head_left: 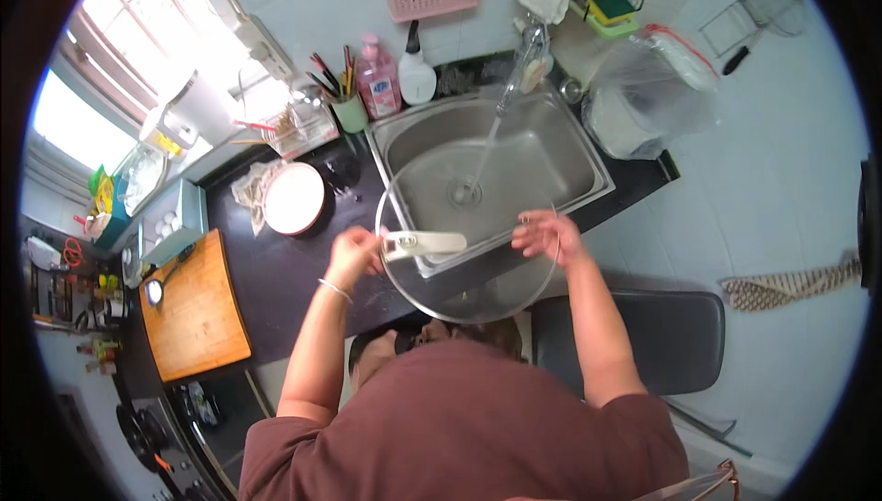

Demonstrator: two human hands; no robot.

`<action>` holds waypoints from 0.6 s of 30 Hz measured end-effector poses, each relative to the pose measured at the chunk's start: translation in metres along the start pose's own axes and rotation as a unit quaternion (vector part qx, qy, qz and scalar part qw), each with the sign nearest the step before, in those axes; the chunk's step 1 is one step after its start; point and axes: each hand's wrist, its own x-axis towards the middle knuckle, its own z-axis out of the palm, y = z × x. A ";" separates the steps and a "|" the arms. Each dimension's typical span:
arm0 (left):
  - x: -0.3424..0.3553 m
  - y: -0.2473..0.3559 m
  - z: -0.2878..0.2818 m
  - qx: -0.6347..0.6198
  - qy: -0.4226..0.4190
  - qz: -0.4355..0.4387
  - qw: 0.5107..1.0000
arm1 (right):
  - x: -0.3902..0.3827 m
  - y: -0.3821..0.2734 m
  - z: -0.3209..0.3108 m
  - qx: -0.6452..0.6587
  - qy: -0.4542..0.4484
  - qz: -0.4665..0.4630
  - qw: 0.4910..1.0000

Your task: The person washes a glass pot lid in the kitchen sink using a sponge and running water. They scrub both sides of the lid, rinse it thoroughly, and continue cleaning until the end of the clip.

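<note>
Glass lid (482,276), broad and clear, is held over the near edge of the sink, between the two hands. Beneath everything runs the dark counter (285,276). Into it the steel sink (556,147) is set, its bowl partly under the lid, so drips would probably be caught. At the left, a wooden board (197,313) is laid flat, well apart from the sink. The lid's left rim is pinched by the fingers of the left hand (354,258); those of the right hand (554,236) are loosely curled at the right rim, but whether they grip cannot be told. Both sides are perhaps attended because so wide a disc could tip. At the far edge, a pink soap bottle (378,80) is stood, presumably for easy reach.
</note>
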 end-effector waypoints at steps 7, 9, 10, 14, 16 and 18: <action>0.078 0.027 0.042 -0.502 -0.270 0.097 0.816 | 0.109 -0.088 -0.086 -0.039 -0.148 0.186 0.971; 0.095 0.041 0.060 -0.460 -0.324 0.063 0.824 | 0.140 -0.099 -0.104 -0.058 -0.191 0.217 0.955; 0.101 0.044 0.069 -0.449 -0.330 0.046 0.829 | 0.154 -0.103 -0.111 -0.067 -0.212 0.232 0.947; 0.108 0.047 0.100 -0.473 -0.308 -0.005 0.825 | 0.211 -0.102 -0.144 -0.141 -0.158 0.302 0.930; 0.107 0.035 0.112 -0.493 -0.262 0.020 0.830 | 0.220 -0.107 -0.125 -0.269 -0.038 0.260 0.927; 0.105 0.027 0.123 -0.512 -0.230 0.044 0.827 | 0.233 -0.100 -0.131 -0.368 0.025 0.172 0.914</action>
